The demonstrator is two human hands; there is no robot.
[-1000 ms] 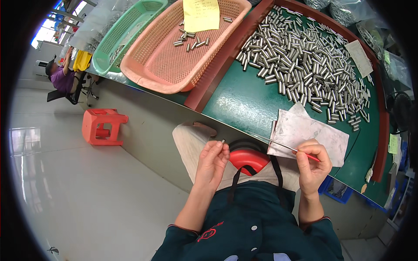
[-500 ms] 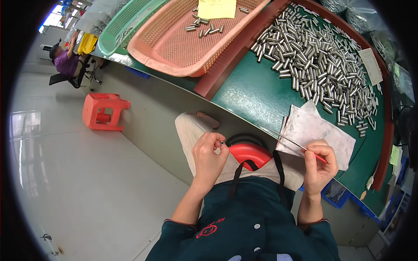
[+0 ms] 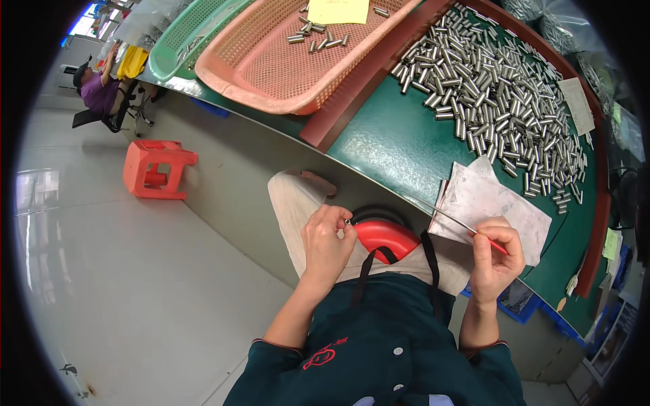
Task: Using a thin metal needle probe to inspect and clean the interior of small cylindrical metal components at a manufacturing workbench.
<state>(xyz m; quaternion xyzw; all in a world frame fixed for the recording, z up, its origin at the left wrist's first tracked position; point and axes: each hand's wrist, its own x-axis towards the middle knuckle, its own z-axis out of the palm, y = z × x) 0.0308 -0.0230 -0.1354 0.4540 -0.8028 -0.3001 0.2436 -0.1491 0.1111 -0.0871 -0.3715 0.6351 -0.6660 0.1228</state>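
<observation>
Above my lap, my left hand [image 3: 326,245] pinches a small metal tube [image 3: 348,222], its round open end showing past the fingertips. My right hand [image 3: 497,260] is closed on the red handle of a thin metal rod tool [image 3: 455,220], whose shaft points up and left over the table edge. Beneath that hand lie stained white paper sheets [image 3: 511,211] on the green tabletop [image 3: 386,145]. Beyond them spreads a large heap of short shiny metal tubes [image 3: 487,95]. The rod's tip and the held tube are apart.
A pink plastic basket [image 3: 271,101] with several tubes and a yellow note [image 3: 338,10] stands at the far left of the table. Beside it is a green basket [image 3: 162,61]. A red-brown rail [image 3: 338,111] borders the heap. A red stool [image 3: 159,169] and a seated person [image 3: 98,91] are at left.
The view has shifted very slightly. Both hands keep nearly the same pose, with the tube and the rod tool still held.
</observation>
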